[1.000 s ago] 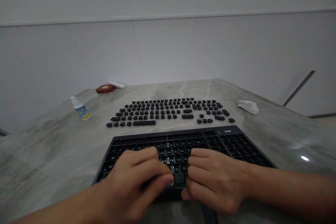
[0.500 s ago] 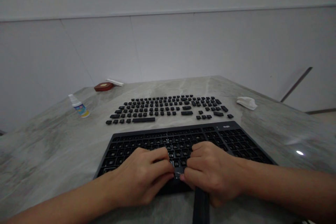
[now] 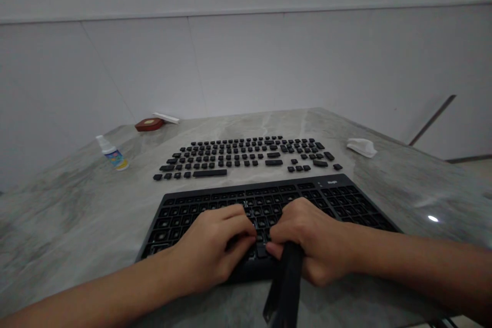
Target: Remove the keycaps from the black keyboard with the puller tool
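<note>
Your left hand (image 3: 215, 248) and your right hand (image 3: 311, 241) met low in the middle of the frame, both curled over the front edge of the black keyboard (image 3: 346, 200), which lay on the grey marble table (image 3: 69, 205) with its sockets bare. Your left fingers were bent narrow and pressed down on the near rows; whether they pinched anything I could not tell. Your right hand was closed around a long flat black bar (image 3: 286, 287), which ran from your fingertips down toward the bottom edge of the frame, one end at the keyboard's front row, the other lifted clear and tilted toward you. It looked like the long bottom-row piece, so the step in hand, as I judged it, was working that bar at its slot in the front row. Just above the keyboard, mid-frame, the loose keys (image 3: 246, 156) were laid out in neat rows, well apart from your hands. At the left sat a small spray bottle (image 3: 111, 154), a red-brown disc (image 3: 149, 124) further up, and a white cloth (image 3: 361, 147) at the right. The next move called for a level, even grip along the bar, since a thin piece like that could bend.
</note>
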Demonstrator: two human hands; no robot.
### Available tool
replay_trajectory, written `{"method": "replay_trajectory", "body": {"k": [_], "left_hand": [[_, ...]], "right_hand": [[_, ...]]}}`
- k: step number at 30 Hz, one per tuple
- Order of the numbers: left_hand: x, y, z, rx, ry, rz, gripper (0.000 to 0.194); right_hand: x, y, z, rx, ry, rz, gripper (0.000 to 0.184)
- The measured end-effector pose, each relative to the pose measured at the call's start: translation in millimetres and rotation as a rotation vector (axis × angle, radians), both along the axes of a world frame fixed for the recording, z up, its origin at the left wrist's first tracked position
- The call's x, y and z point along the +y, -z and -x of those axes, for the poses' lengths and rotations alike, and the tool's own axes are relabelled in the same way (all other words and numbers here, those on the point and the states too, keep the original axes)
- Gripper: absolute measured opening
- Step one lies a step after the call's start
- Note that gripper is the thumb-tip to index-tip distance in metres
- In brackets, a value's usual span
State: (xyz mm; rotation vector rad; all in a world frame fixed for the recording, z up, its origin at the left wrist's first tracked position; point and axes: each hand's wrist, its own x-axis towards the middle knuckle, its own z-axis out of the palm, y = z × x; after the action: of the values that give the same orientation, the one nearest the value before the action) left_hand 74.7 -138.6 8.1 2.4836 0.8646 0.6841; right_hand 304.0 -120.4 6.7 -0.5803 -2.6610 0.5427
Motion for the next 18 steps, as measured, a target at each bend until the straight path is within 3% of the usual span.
{"method": "replay_trajectory", "body": {"k": [4,9,18], "left_hand": [[6,-3.3,0,0.002,-0.089,0.184,0.01],[4,-4.9,2,-0.014,-0.029,0.193,0.012],[10,-6.2,4,-0.139,-0.142,0.27,0.017]], "right_hand": [[-1,-3.5,2,-0.016,0.079,0.113,0.018],[-3,0.0,2,0.001,0.114,0.142,0.02],[3,7.2,0,0.083,-0.074,-0.132,0.026]]}}
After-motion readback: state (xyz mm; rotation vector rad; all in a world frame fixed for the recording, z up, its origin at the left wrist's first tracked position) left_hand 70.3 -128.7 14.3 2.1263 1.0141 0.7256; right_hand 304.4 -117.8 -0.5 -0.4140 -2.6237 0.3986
